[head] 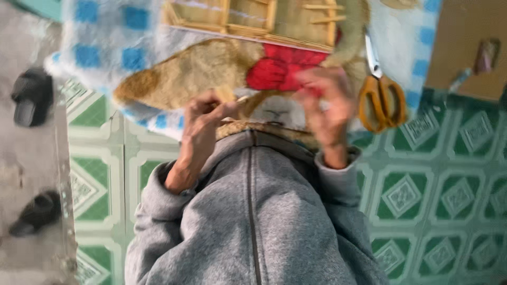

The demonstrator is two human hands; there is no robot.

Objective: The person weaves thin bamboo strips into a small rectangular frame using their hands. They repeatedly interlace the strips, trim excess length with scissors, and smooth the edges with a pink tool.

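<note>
While your left hand (203,113) pinched a thin wooden stick (227,96) between closed fingertips just above the plush blanket (185,74), your right hand (327,103) was too blurred to tell open from closed. The stick could have snapped or slipped into the pile, and the orange scissors (381,97) lay near your right wrist.

**Where things lie around me**

My left hand (203,113) and right hand (327,103) sit over the fluffy checked blanket (105,37). The wooden stick frame (253,21) lies beyond them, the orange-handled scissors (381,92) right of my right hand, and two dark slippers (31,97) far left.
</note>
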